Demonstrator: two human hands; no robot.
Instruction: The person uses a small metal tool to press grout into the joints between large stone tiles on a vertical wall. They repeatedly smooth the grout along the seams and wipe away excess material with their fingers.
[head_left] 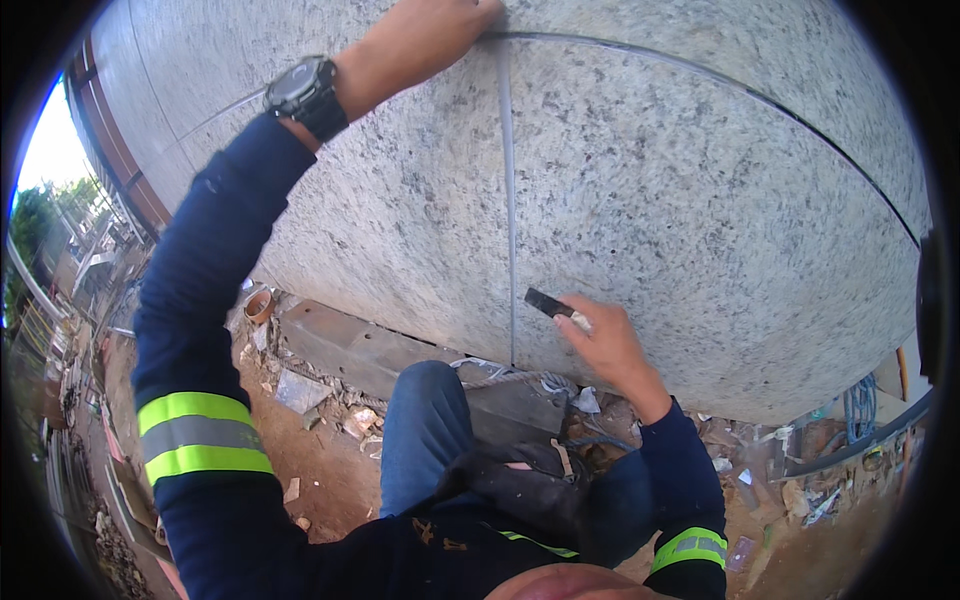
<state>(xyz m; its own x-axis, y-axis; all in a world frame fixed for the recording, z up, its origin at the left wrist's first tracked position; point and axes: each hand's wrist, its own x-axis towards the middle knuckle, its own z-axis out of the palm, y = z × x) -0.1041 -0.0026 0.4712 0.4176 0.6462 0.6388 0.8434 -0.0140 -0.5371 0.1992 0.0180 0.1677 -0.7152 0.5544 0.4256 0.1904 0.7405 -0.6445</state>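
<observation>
A large speckled grey stone-panel wall fills the space before me. A pale vertical joint runs down it and meets a dark, curving horizontal joint near the top. My left hand is raised to where these joints meet, its fingers curled in and partly cut off by the upper edge; what they hold, if anything, is hidden. A black watch is on that wrist. Lower down, right of the vertical joint, my right hand is closed around a short, flat, black-ended tool, whose exact kind I cannot tell.
Below the wall lies a flat grey-brown board with a pale rope beside it. Rubble and scraps cover the dirt ground. An orange-brown round container stands at left; blue rope hangs at right.
</observation>
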